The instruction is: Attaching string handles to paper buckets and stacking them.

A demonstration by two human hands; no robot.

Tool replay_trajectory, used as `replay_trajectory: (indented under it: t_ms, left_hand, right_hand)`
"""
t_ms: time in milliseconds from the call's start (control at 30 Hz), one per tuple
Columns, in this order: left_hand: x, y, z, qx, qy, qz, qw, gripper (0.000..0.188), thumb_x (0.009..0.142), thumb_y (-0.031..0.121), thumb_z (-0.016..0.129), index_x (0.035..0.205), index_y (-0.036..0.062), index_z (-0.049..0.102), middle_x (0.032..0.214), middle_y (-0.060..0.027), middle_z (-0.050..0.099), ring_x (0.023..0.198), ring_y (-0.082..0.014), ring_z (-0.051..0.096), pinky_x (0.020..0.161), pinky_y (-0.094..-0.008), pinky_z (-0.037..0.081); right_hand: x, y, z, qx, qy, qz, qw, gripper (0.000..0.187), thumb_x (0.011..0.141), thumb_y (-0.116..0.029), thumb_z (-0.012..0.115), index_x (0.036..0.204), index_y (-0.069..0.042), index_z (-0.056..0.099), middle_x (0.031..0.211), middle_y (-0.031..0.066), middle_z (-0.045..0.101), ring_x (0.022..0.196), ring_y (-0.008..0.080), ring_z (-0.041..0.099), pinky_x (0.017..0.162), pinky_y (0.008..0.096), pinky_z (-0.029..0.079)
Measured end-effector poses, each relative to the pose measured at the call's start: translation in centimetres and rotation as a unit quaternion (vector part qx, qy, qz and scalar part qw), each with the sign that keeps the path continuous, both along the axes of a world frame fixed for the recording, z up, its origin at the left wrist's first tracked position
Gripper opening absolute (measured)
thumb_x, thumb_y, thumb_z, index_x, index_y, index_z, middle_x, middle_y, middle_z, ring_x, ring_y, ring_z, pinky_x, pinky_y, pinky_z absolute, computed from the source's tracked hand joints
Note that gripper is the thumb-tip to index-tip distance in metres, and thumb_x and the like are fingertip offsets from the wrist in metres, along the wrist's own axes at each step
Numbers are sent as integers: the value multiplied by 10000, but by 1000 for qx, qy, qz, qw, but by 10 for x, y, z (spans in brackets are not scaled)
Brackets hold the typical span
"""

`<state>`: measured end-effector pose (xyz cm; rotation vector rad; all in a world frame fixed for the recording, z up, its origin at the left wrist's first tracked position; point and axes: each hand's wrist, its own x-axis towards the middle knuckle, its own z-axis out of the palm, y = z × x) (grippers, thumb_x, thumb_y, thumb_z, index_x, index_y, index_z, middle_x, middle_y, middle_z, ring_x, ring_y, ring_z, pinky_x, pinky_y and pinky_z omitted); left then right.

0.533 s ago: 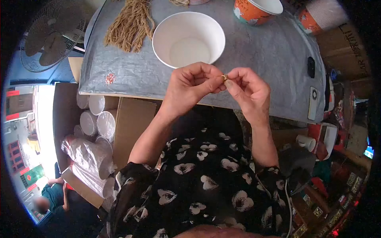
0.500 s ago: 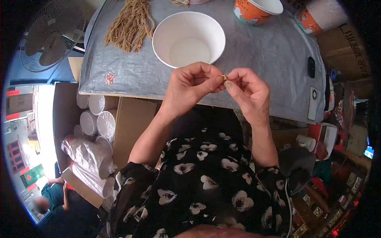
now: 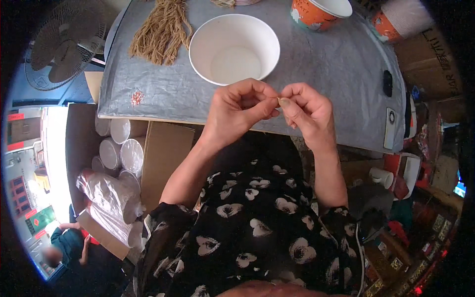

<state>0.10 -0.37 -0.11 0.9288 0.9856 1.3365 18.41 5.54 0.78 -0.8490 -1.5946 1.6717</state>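
Note:
Just in front of the table's near edge, my left hand [image 3: 237, 109] and my right hand [image 3: 311, 111] meet fingertip to fingertip. Each pinches thumb against forefinger. A tiny tan piece [image 3: 280, 99] shows where the tips join; it is too small to name, and the fingers mostly cover it. Right beyond my hands stands a wide white paper tub [image 3: 208, 39], with nothing visible inside. A bundle of tan twine-like strands [image 3: 161, 34] lies to the left of the tub.
Red and white bits [image 3: 137, 98] lie on the grey-covered table [image 3: 163, 99]. Orange paper tubs [image 3: 314, 15] stand at the back right. A black object [image 3: 388, 83] lies near the right edge. Below left, a carton [image 3: 168, 158] holds wrapped white tubs. A fan [image 3: 64, 49] stands far left; another person [image 3: 69, 245] is lower left.
My right hand has turned slightly and its fingers have curled inward. Less of the tan piece shows between the fingertips. The tub and strands stay put.

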Motion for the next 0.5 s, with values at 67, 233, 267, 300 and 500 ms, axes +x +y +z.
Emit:
replay_trajectory:
  t_ms: [67, 233, 267, 300, 500]
  left_hand:
    - [0, 0, 0, -1, 13, 4, 1000, 94, 941, 27, 674, 1015, -29, 659, 924, -60, 706, 846, -123, 703, 752, -244, 586]
    - [0, 1, -1, 7, -7, 6, 1000, 102, 934, 14, 675, 1028, -19, 651, 932, -75, 708, 866, -148, 699, 754, -262, 570]
    - [0, 1, -2, 7, -7, 7, 1000, 102, 934, 14, 675, 1028, -19, 651, 932, -75, 708, 866, -148, 699, 754, -262, 570]
    - [0, 1, -3, 4, -29, -3, 1000, 114, 930, 14, 680, 1034, -19, 647, 955, -75, 704, 886, -149, 697, 779, -264, 569]
    - [3, 0, -1, 3, -31, -3, 1000, 170, 913, -3, 696, 1070, -22, 635, 1007, -64, 690, 927, -125, 683, 841, -254, 564]
  right_hand:
    - [0, 0, 0, -18, 7, 4, 1000, 145, 969, -150, 628, 983, -9, 601, 701, -21, 559, 582, 38, 462, 520, 205, 363]
    - [1, 2, -6, -92, 65, -10, 994, 138, 954, -154, 645, 965, -24, 600, 684, -25, 546, 560, 46, 463, 506, 206, 362]
    - [1, 3, -8, -122, 97, -7, 988, 131, 949, -152, 654, 965, -30, 609, 686, -28, 551, 558, 48, 468, 502, 201, 364]
    - [1, 2, -9, -122, 97, -7, 988, 131, 949, -152, 654, 965, -30, 609, 686, -28, 551, 558, 48, 468, 502, 201, 364]
    - [-2, -1, -11, -158, 127, -17, 979, 137, 946, -157, 652, 949, -28, 607, 667, -29, 532, 547, 56, 460, 497, 207, 356]
